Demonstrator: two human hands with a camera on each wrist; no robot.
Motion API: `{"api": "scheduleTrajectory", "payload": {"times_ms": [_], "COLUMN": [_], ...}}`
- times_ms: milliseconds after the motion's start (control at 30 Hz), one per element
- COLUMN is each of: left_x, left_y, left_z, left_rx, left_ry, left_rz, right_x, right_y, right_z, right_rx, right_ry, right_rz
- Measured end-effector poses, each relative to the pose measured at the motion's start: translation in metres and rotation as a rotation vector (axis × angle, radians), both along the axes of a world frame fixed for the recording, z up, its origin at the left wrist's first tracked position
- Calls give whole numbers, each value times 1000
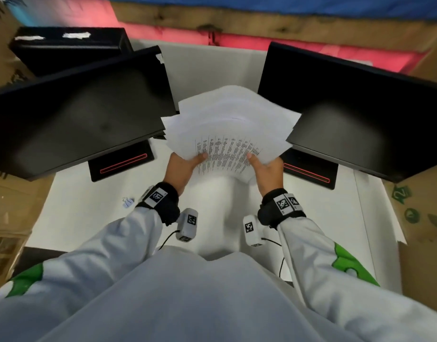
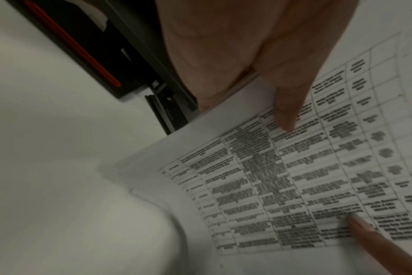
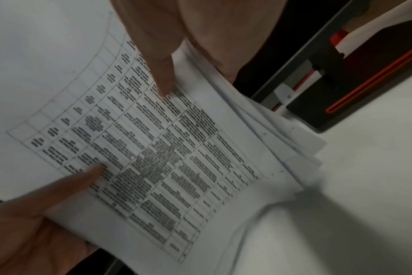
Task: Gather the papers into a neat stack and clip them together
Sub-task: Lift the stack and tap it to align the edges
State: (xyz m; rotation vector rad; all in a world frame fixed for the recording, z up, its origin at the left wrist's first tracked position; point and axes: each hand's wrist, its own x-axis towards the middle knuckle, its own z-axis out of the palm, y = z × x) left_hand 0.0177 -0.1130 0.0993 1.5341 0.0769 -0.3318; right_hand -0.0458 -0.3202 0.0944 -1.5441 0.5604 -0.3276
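monitors (image 1: 89, 114) flank both sides, bare white table (image 1: 89, 218) near, seemingly open

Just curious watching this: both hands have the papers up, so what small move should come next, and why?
Probably tap the papers edge-down on the white table to square them. Left hand and right hand hold a fanned bundle with offset corners; the binder clip lies unused.

Left hand (image 1: 185, 166) and right hand (image 1: 266, 171) grip the near edge of fanned papers (image 1: 227, 127), thumbs on top, above the white desk (image 1: 89, 208); a binder clip (image 1: 127, 202) lies left of the left fingers; black monitors (image 1: 76, 114) flank both hands.
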Motion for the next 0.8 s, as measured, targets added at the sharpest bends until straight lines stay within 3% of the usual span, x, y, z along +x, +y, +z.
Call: {"api": "scheduleTrajectory", "payload": {"times_ms": [133,300,533,700,800], "left_x": [2,0,3,8,7], "left_y": [8,2,7,12,16], "left_z": [10,17,13,30,24], "left_rx": [4,-59,11,-68,19], "left_ry": [-50,-74,-98,-204,-144], "left_rz": [1,55,58,45,-65], "right_x": [-8,-6,-6,-3,-3], "right_y": [-7,2,3,0,1], "right_z": [-1,3,1,23,22], "right_rx": [49,65,-60,-33,-42], "right_ry": [-22,-13,57,-123,-115], "right_rz": [72,39,97,39,61]}}
